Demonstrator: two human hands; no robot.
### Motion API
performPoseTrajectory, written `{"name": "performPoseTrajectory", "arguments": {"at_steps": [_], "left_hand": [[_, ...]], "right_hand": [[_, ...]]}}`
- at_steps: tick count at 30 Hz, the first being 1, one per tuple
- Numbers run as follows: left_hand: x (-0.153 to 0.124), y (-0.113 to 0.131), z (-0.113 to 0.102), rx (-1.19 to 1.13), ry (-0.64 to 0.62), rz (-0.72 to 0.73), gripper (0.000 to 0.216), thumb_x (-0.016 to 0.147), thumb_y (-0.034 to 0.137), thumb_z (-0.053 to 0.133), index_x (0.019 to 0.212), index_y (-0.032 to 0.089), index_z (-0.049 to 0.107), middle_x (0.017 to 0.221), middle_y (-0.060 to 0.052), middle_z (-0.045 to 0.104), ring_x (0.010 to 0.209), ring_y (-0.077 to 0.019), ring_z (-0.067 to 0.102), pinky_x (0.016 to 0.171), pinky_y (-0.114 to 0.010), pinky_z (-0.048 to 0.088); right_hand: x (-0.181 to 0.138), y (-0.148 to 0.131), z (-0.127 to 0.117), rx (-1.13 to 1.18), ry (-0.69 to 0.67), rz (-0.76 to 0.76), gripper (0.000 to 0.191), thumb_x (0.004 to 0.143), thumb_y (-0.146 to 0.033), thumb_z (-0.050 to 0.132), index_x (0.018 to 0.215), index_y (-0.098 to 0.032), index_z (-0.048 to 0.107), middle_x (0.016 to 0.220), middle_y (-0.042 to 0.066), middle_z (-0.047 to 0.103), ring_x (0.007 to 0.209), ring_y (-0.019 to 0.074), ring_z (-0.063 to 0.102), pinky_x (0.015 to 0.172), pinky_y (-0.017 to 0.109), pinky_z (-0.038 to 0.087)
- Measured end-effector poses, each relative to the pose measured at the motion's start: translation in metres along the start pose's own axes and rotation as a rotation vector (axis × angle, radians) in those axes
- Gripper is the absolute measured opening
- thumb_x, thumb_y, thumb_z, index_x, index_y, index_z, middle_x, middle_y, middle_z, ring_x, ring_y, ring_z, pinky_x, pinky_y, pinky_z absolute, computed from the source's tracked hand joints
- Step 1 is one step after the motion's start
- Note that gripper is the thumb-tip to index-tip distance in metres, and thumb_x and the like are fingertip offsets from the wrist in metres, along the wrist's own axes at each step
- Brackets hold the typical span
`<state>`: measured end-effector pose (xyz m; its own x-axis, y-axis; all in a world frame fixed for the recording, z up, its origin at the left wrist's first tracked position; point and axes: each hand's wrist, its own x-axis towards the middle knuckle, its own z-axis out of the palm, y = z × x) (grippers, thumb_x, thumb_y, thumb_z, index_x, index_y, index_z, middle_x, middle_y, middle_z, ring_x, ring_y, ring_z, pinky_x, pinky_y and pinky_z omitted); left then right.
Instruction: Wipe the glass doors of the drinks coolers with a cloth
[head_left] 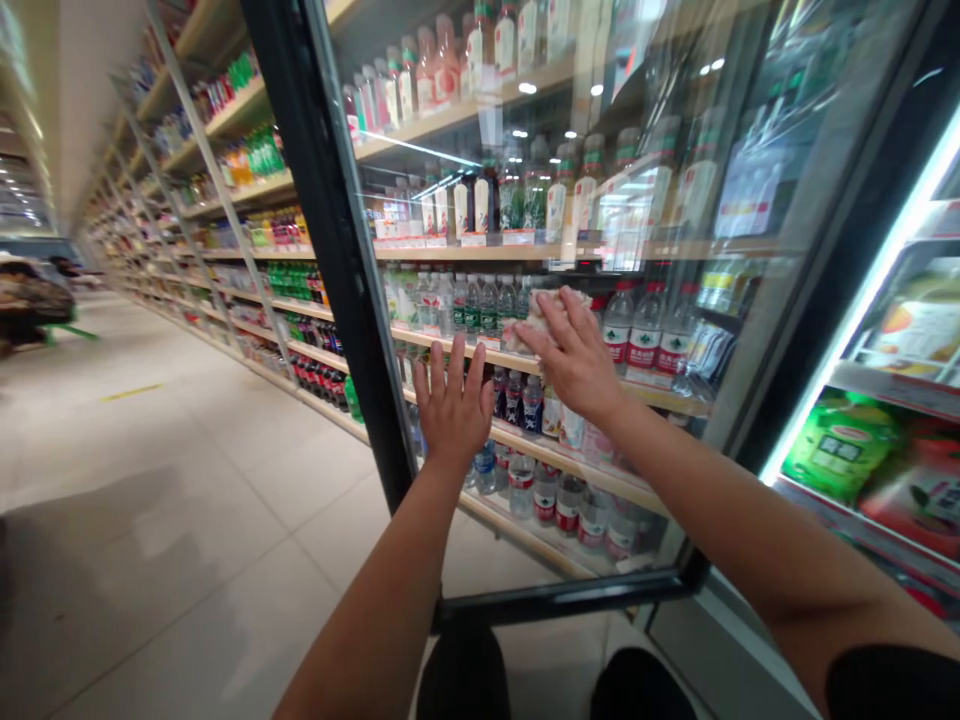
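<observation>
A tall glass door (600, 180) with a black frame (330, 240) stands swung out in front of me. My left hand (452, 405) lies flat on the glass with its fingers spread and nothing in it. My right hand (576, 358) is higher and to the right, pressing a crumpled white cloth (541, 303) against the pane with its fingers stretched over it. Through the glass I see shelves of water bottles (645, 330) and other drinks.
A lit cooler (885, 430) with green and red packets is at the right, behind the door's hinge side. Long shelves of drinks (255, 160) run down the aisle at the left beside a pale tiled floor (150, 480). My knees show at the bottom.
</observation>
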<state>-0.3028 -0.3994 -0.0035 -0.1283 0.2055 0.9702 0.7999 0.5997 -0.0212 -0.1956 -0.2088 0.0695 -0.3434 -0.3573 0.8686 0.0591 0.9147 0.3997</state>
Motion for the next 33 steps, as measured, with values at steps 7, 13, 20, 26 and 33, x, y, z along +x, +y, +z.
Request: {"name": "performPoseTrajectory", "arguments": {"at_steps": [7, 13, 20, 26, 33], "left_hand": [[0.0, -0.001, 0.001, 0.054, 0.034, 0.026, 0.057, 0.1, 0.031, 0.053, 0.156, 0.023, 0.044, 0.164, -0.01, 0.034, 0.159, -0.0258, 0.008, 0.13, -0.054, 0.01], [0.0, 0.003, 0.0, 0.052, -0.006, 0.002, 0.054, 0.101, 0.032, 0.051, 0.154, 0.024, 0.047, 0.165, -0.008, 0.034, 0.159, -0.0246, 0.006, 0.131, -0.052, 0.006], [0.003, 0.009, -0.006, 0.046, -0.133, -0.047, 0.054, 0.103, 0.033, 0.043, 0.156, 0.024, 0.044, 0.167, -0.006, 0.032, 0.16, -0.0249, 0.004, 0.131, -0.053, 0.003], [0.006, 0.012, -0.009, 0.044, -0.199, -0.072, 0.055, 0.105, 0.035, 0.039, 0.158, 0.025, 0.039, 0.169, -0.005, 0.027, 0.16, -0.0241, -0.001, 0.131, -0.053, 0.001], [0.007, 0.014, -0.009, 0.03, -0.221, -0.077, 0.055, 0.105, 0.033, 0.035, 0.159, 0.023, 0.035, 0.17, -0.005, 0.023, 0.16, -0.0235, -0.005, 0.13, -0.054, -0.001]], "right_hand": [[0.016, 0.021, 0.001, 0.028, 0.204, 0.221, 0.077, 0.1, -0.009, 0.042, 0.163, -0.044, 0.015, 0.172, -0.002, 0.016, 0.16, 0.0351, 0.011, 0.125, 0.067, 0.026], [-0.006, -0.009, 0.003, 0.094, -0.015, -0.038, 0.075, 0.101, -0.015, 0.047, 0.163, -0.045, 0.017, 0.17, -0.003, 0.027, 0.16, 0.0282, 0.017, 0.127, 0.056, 0.031], [0.015, 0.024, 0.005, 0.057, 0.187, 0.106, 0.058, 0.105, -0.016, 0.034, 0.158, -0.038, 0.036, 0.172, -0.004, 0.019, 0.16, 0.0306, 0.012, 0.127, 0.061, 0.024], [-0.019, -0.011, 0.012, 0.142, 0.024, 0.019, 0.051, 0.105, -0.024, 0.04, 0.153, -0.041, 0.044, 0.17, -0.006, 0.026, 0.16, 0.0257, 0.016, 0.128, 0.053, 0.027], [-0.017, 0.014, 0.0, 0.101, 0.001, 0.007, 0.049, 0.108, -0.03, 0.027, 0.147, -0.027, 0.057, 0.165, 0.003, 0.039, 0.16, 0.026, 0.015, 0.127, 0.048, 0.023]]}}
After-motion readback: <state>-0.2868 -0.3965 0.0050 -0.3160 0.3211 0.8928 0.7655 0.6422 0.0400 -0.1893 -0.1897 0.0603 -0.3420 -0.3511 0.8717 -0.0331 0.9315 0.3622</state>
